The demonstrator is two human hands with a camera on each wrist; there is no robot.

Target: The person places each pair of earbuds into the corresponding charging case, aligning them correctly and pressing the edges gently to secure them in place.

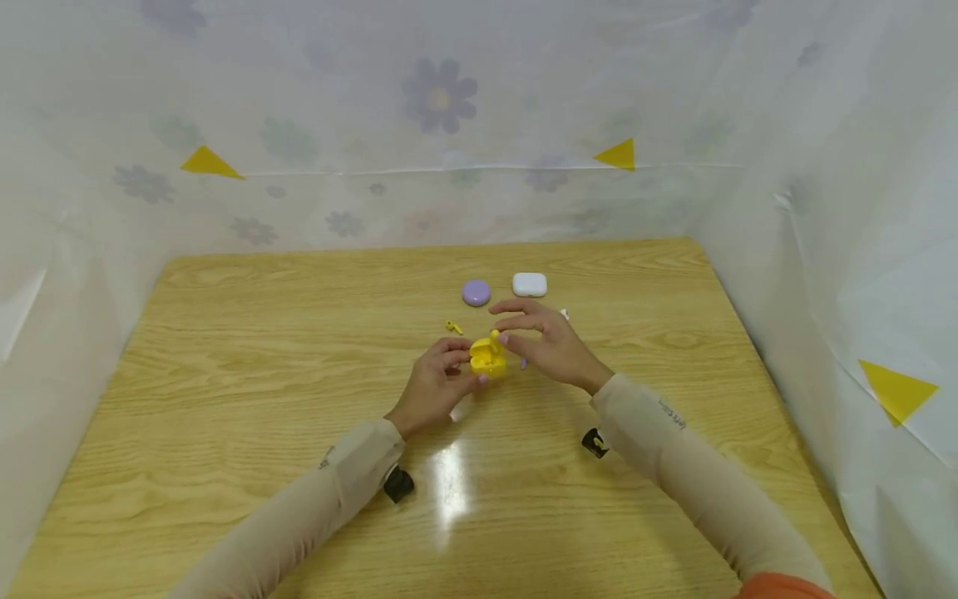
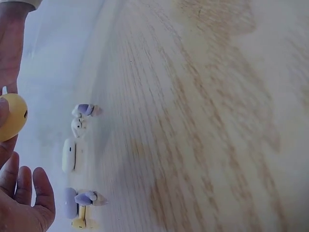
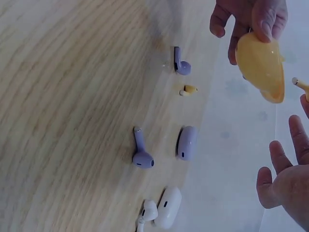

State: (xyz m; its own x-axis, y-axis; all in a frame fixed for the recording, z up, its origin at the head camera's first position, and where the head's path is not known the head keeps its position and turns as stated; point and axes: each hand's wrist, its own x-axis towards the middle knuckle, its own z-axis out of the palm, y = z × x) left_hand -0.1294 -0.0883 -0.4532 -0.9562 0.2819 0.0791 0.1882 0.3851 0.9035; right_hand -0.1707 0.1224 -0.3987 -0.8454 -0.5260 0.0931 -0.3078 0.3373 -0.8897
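Your left hand (image 1: 436,384) grips the open yellow earbud case (image 1: 486,366), your right hand (image 1: 551,345) one yellow earbud (image 3: 301,84). Its mate (image 1: 453,327) lies uncased.

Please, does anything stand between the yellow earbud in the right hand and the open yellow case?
Nothing visible does: the right hand holds that yellow earbud close to the open yellow case, its lid raised, in the left hand.

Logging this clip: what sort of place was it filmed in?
Probably a makeshift indoor recording booth, though I can't be certain: pale, flower-patterned sheeting surrounds the far edge and sides of a wood-grain table, and yellow triangles show on that sheeting.
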